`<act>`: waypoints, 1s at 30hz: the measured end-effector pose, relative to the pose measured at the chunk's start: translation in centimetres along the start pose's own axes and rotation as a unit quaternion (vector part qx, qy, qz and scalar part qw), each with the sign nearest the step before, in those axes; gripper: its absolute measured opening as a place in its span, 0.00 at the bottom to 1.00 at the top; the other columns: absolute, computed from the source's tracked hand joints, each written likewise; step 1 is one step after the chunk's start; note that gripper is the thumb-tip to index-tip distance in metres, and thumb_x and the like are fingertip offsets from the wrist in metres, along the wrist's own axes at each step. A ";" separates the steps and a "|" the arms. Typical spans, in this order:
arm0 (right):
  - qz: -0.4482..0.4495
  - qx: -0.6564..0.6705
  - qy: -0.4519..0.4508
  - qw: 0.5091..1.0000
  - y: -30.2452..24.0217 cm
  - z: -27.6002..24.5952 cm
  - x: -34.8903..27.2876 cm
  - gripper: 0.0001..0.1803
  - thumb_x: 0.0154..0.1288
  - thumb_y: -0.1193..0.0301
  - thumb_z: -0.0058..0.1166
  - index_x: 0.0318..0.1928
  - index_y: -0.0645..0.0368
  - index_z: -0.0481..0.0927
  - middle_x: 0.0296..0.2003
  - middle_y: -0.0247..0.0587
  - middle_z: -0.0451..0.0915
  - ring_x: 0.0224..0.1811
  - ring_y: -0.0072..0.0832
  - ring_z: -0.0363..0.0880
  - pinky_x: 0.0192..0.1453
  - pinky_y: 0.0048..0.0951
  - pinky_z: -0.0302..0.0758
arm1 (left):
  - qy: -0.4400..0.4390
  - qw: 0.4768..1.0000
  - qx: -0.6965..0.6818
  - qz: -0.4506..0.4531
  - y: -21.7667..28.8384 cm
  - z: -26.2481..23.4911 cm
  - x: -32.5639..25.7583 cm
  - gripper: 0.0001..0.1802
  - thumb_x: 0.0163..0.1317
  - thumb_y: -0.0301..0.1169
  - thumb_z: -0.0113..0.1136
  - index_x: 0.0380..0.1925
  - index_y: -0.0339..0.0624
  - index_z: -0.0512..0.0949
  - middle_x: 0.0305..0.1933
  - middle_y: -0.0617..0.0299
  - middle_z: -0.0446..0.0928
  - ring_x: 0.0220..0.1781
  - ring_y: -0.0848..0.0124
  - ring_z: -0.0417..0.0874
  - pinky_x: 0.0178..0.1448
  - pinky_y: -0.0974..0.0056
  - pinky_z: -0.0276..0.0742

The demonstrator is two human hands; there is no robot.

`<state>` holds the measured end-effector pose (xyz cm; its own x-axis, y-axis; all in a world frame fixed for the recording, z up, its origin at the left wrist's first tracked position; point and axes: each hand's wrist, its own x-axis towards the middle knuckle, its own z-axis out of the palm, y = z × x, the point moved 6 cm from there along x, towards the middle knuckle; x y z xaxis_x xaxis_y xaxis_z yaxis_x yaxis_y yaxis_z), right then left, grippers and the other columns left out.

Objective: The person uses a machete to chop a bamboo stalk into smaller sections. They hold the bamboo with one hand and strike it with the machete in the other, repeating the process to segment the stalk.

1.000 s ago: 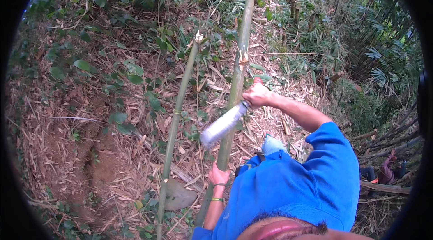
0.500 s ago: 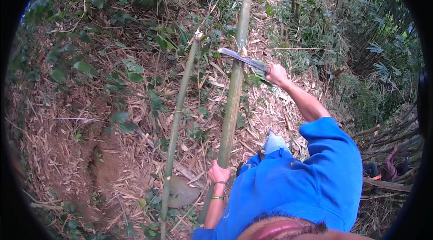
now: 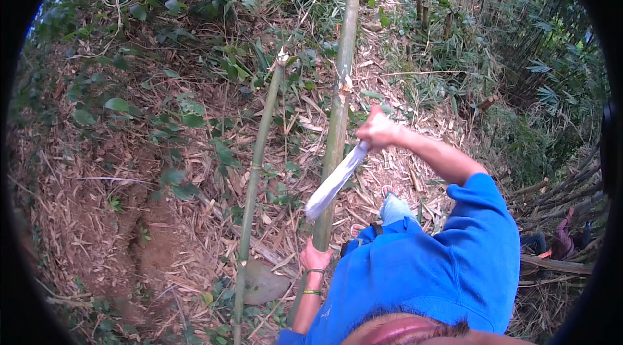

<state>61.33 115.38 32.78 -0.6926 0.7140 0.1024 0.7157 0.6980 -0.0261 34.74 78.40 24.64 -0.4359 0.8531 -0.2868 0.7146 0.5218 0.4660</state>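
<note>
A long green bamboo pole (image 3: 339, 121) runs from the top of the view down to my left side. Low on that pole, my left hand (image 3: 315, 258) is wrapped round it. My right hand (image 3: 378, 129) grips the handle of a machete (image 3: 335, 181), whose pale blade slants down and left across the pole, its tip above my left hand. Farther up, the pole carries a rough notch (image 3: 344, 87) with light, splintered wood. To the left stands a thinner bamboo pole (image 3: 259, 150) with a jagged cut top.
Dry bamboo chips and leaf litter (image 3: 188, 215) cover the ground. A flat grey stone (image 3: 263, 282) lies by the thinner pole's lower end. At the right edge, another person (image 3: 563, 241) is near stacked poles (image 3: 558, 264). Leafy undergrowth (image 3: 519, 85) borders the path.
My right hand has moved left and slightly down, off the notch. The machete has swung from pointing up-left to pointing down-left, exposing the notch. My left hand still holds the pole.
</note>
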 end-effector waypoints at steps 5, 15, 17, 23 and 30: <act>0.301 0.218 0.086 0.924 6.3 0.9 -0.8 0.09 0.50 0.70 0.53 0.20 0.60 0.81 0.17 0.48 0.79 0.17 0.40 0.79 0.25 0.42 0.76 | 0.008 0.999 0.040 -0.006 0.7 0.6 1.1 0.33 0.36 0.41 0.75 0.45 0.43 0.76 0.32 0.45 0.83 0.40 0.46 0.84 0.45 0.47 0.79; 0.272 0.266 0.018 0.925 6.0 1.5 -1.5 0.09 0.51 0.66 0.56 0.25 0.59 0.80 0.21 0.52 0.80 0.26 0.47 0.82 0.31 0.44 0.78 | 0.005 1.000 0.009 -0.003 0.7 -0.3 1.3 0.29 0.36 0.39 0.74 0.41 0.43 0.75 0.33 0.44 0.83 0.40 0.43 0.83 0.46 0.46 0.78; 0.075 0.218 0.031 0.972 -1.2 -1.0 -1.0 0.06 0.46 0.67 0.57 0.24 0.55 0.80 0.16 0.49 0.77 0.24 0.43 0.82 0.32 0.44 0.79 | 0.012 1.000 0.018 -0.020 -1.0 0.2 0.4 0.31 0.35 0.39 0.75 0.42 0.43 0.76 0.34 0.44 0.83 0.40 0.43 0.83 0.47 0.46 0.78; 0.292 0.202 -0.009 0.935 8.2 0.4 -2.4 0.10 0.51 0.66 0.54 0.28 0.59 0.82 0.26 0.55 0.82 0.29 0.49 0.83 0.41 0.49 0.80 | 0.010 1.000 0.022 -0.018 0.4 0.5 0.5 0.32 0.34 0.39 0.75 0.43 0.44 0.76 0.35 0.44 0.83 0.42 0.45 0.84 0.48 0.47 0.79; 0.215 0.108 0.128 0.962 6.0 -1.3 -4.3 0.11 0.60 0.65 0.52 0.35 0.61 0.77 0.22 0.50 0.79 0.23 0.47 0.80 0.33 0.50 0.76 | -0.020 1.000 -0.008 -0.005 -0.5 1.0 1.6 0.34 0.35 0.39 0.73 0.47 0.42 0.76 0.37 0.44 0.83 0.43 0.46 0.84 0.50 0.48 0.78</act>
<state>68.68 116.42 33.48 -0.2726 0.9216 0.2763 0.8766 0.3563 -0.3236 34.23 79.51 23.10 -0.4211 0.8469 -0.3248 0.7010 0.5311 0.4760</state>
